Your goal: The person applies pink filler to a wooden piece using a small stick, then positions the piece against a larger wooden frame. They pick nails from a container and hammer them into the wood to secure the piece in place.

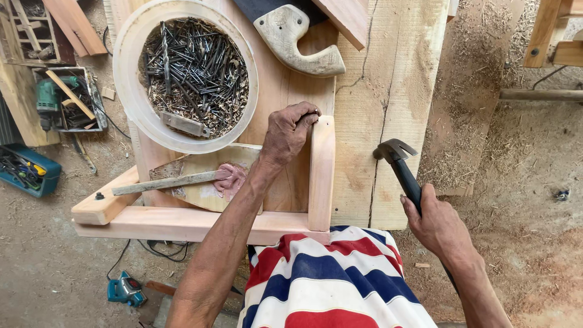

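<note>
My left hand (288, 132) grips the top end of a short upright wooden piece (321, 182) of a pale wooden frame (182, 223) lying on the plank bench. My right hand (438, 226) is shut on the black handle of a claw hammer (396, 153), whose head hangs raised to the right of the upright piece, a little apart from it. Whether a nail sits under my left fingers is hidden.
A round white tub (135, 100) full of dark nails and sawdust stands at the upper left of the bench (388, 79). A handsaw handle (297, 42) lies at the top. A wooden scraper (176, 181) with pink paste rests on a board. Power tools lie on the dirt floor.
</note>
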A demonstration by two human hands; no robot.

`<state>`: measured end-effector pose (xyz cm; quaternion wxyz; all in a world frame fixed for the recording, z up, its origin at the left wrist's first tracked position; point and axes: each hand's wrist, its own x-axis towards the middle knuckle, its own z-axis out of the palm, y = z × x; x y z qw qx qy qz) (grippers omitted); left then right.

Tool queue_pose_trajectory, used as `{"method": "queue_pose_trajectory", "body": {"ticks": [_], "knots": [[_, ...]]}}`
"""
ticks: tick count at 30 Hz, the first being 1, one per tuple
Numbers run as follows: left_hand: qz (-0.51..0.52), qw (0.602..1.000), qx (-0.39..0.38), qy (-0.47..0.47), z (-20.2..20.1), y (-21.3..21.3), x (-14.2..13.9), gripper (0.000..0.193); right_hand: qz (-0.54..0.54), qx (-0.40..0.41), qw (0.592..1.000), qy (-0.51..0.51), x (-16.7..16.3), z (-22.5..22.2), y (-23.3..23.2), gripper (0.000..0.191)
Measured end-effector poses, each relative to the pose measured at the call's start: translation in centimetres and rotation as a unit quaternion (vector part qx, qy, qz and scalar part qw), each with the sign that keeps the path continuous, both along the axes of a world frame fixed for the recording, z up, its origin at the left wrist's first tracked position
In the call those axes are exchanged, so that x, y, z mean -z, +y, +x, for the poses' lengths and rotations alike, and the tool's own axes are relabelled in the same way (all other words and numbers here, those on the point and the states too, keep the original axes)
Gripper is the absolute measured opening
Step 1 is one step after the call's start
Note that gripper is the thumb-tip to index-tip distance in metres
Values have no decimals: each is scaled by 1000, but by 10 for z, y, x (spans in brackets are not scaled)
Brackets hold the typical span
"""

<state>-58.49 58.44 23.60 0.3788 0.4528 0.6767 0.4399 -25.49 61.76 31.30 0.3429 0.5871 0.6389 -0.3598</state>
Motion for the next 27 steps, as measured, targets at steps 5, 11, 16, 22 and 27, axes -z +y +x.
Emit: {"method": "queue_pose_trajectory", "body": {"ticks": [5,11,16,22,27], "knots": [[12,1000,2,14,1,0,-3,6,5,3,1000,7,-3,-1,0,36],[34,998,6,56,2,-4,-5,6,18,33,998,58,-21,-16,0,37],[41,997,0,68,3,-7,-3,7,40,43,985,161,-56,-53,16,36],[35,997,-1,71,5,-8,1,6,79,-46,976,196,-96,-104,39,39],[65,993,-6,100,8,-13,5,9,110,-85,968,209,-108,-116,43,37]]}}
